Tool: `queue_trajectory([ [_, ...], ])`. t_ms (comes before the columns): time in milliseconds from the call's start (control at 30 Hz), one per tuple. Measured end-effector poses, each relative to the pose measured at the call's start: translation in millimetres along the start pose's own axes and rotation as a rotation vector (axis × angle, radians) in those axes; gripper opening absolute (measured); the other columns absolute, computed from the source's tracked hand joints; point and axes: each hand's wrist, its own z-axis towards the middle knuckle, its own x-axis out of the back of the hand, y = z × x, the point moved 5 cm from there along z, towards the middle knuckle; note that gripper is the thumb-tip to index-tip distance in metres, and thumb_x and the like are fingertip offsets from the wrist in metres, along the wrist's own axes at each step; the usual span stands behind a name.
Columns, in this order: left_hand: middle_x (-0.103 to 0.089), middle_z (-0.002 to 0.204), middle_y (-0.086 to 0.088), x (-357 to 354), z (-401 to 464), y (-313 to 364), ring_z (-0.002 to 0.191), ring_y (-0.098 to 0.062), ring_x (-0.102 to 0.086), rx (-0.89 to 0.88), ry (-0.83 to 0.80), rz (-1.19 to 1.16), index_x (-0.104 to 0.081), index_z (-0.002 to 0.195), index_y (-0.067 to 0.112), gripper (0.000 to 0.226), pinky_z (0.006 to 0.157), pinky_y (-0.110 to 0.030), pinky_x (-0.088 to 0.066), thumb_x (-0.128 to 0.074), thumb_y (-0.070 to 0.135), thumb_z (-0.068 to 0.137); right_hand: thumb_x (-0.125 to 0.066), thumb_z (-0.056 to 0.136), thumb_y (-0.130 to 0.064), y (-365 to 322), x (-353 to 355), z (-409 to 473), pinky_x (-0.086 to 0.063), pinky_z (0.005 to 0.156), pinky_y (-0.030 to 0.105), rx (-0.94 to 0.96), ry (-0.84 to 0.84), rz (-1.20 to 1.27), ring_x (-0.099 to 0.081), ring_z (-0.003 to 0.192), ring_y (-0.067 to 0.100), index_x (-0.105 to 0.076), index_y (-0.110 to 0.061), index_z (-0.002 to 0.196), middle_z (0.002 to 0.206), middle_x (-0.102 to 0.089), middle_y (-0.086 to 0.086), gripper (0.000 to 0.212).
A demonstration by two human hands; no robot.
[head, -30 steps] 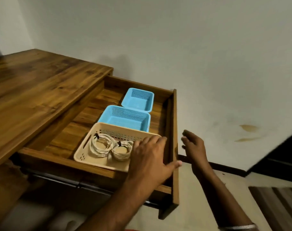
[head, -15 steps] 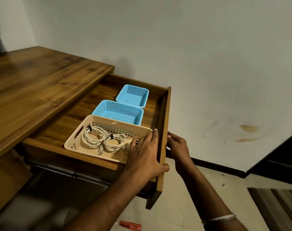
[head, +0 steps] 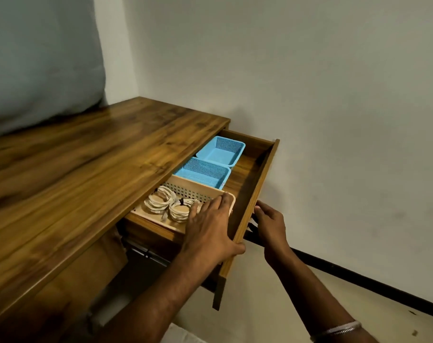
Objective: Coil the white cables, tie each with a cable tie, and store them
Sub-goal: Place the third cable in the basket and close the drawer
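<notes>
Left hand (head: 210,229): grip laid over the front panel of the wooden pull-out drawer (head: 253,194), fingers stretched across the near corner of the cream perforated plastic basket (head: 198,191), thumb hooked round the panel's outer face; fingers fairly straight, pressing rather than clenching.

Right hand (head: 269,226): grip on the outer face of the same panel, fingers loosely bent against the wood; what they meet behind the panel is hidden.

Change: a second ago both hands were just arriving at the drawer, which stood far out; it has since slid well in under the brown wood-grain bench (head: 86,181), whose edge now covers the basket's inner part.

Task items: two coiled white cables (head: 172,206), each bound with a dark cable tie (head: 180,201), lying side by side in the cream basket.

Further in: two light-blue mesh plastic baskets (head: 210,167), nothing visible in them.

Judgement: coiling and tying look finished; storing is in its closing step, the drawer part shut.
</notes>
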Motion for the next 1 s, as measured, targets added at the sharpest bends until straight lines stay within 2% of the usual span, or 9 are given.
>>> queue_trajectory([
  [100, -0.019, 0.166, 0.001, 13.1, 2.6, -29.4, 0.153, -0.019, -0.018, 0.065, 0.003, 0.046, -0.005, 0.158, 0.025, 0.118, 0.124, -0.047, -0.005, -0.077, 0.061, 0.071, -0.046, 0.111, -0.021, 3.9, -32.4, 8.3, -0.064, 0.091, 0.046, 0.006, -0.049, 0.002, -0.077, 0.098, 0.018, -0.074, -0.028, 0.127, 0.107, -0.079, -0.003, 0.032],
  [200, -0.016, 0.167, 0.0, 25.7, 5.6, -56.8, 0.154, -0.019, -0.014, 0.112, 0.017, 0.096, -0.002, 0.159, 0.023, 0.121, 0.126, -0.049, -0.004, -0.076, 0.062, 0.072, -0.048, 0.108, -0.025, 6.8, -65.6, 17.8, -0.061, 0.097, 0.052, 0.033, -0.101, -0.018, -0.074, 0.11, 0.022, -0.072, -0.035, 0.128, 0.119, -0.077, -0.005, 0.033],
  [333, -0.018, 0.167, 0.0, 38.4, 9.8, -93.5, 0.153, -0.018, -0.016, 0.155, 0.053, 0.163, 0.0, 0.159, 0.023, 0.122, 0.125, -0.053, -0.01, -0.075, 0.064, 0.071, -0.048, 0.108, -0.022, 3.9, -106.9, 26.8, -0.059, 0.101, 0.052, 0.024, -0.155, 0.003, -0.071, 0.117, 0.019, -0.07, -0.033, 0.132, 0.125, -0.074, -0.01, 0.035],
  [467, -0.023, 0.165, 0.004, 51.9, 14.2, -126.4, 0.152, -0.017, -0.019, 0.184, 0.103, 0.272, -0.007, 0.159, 0.027, 0.118, 0.123, -0.054, -0.013, -0.074, 0.067, 0.071, -0.047, 0.105, -0.017, -4.2, -146.7, 33.3, -0.058, 0.102, 0.052, 0.009, -0.209, 0.003, -0.069, 0.114, 0.02, -0.074, -0.032, 0.12, 0.118, -0.072, -0.008, 0.034],
  [567, -0.027, 0.164, 0.004, 61.0, 19.1, -147.0, 0.152, -0.016, -0.02, 0.212, 0.108, 0.319, -0.013, 0.158, 0.027, 0.112, 0.123, -0.054, -0.013, -0.075, 0.064, 0.072, -0.05, 0.104, -0.019, -8.6, -176.8, 35.9, -0.056, 0.104, 0.055, -0.013, -0.231, -0.002, -0.066, 0.116, 0.021, -0.07, -0.028, 0.13, 0.121, -0.071, -0.009, 0.034],
  [700, -0.028, 0.163, 0.004, 72.9, 25.3, -171.1, 0.152, -0.017, -0.019, 0.25, 0.11, 0.391, -0.015, 0.157, 0.026, 0.108, 0.122, -0.059, -0.011, -0.078, 0.055, 0.074, -0.047, 0.097, -0.01, -14.6, -217.3, 38.0, -0.055, 0.106, 0.052, -0.027, -0.274, 0.026, -0.064, 0.12, 0.022, -0.06, -0.025, 0.144, 0.13, -0.068, -0.006, 0.052],
  [767, -0.028, 0.163, 0.005, 74.4, 28.8, -178.0, 0.153, -0.017, -0.018, 0.259, 0.102, 0.413, -0.015, 0.157, 0.027, 0.105, 0.121, -0.062, -0.01, -0.079, 0.049, 0.076, -0.046, 0.099, -0.009, -21.7, -233.0, 37.1, -0.056, 0.105, 0.05, -0.036, -0.279, 0.041, -0.065, 0.116, 0.023, -0.057, -0.019, 0.147, 0.131, -0.067, -0.002, 0.05],
  [867, -0.023, 0.165, 0.005, 68.9, 33.3, -175.6, 0.154, -0.017, -0.014, 0.253, 0.072, 0.422, -0.013, 0.158, 0.028, 0.103, 0.12, -0.064, -0.009, -0.079, 0.037, 0.08, -0.048, 0.1, -0.012, -24.7, -240.9, 39.3, -0.059, 0.1, 0.048, -0.054, -0.245, 0.034, -0.068, 0.107, 0.024, -0.063, -0.013, 0.138, 0.12, -0.071, 0.002, 0.041],
  [1000, -0.025, 0.165, 0.003, 61.4, 30.9, -169.7, 0.153, -0.017, -0.017, 0.205, 0.095, 0.424, -0.013, 0.158, 0.028, 0.096, 0.121, -0.062, -0.011, -0.074, 0.032, 0.084, -0.045, 0.098, -0.007, -24.5, -237.3, 43.5, -0.057, 0.103, 0.05, -0.07, -0.283, 0.012, -0.067, 0.112, 0.025, -0.061, -0.01, 0.14, 0.123, -0.069, 0.004, 0.044],
])
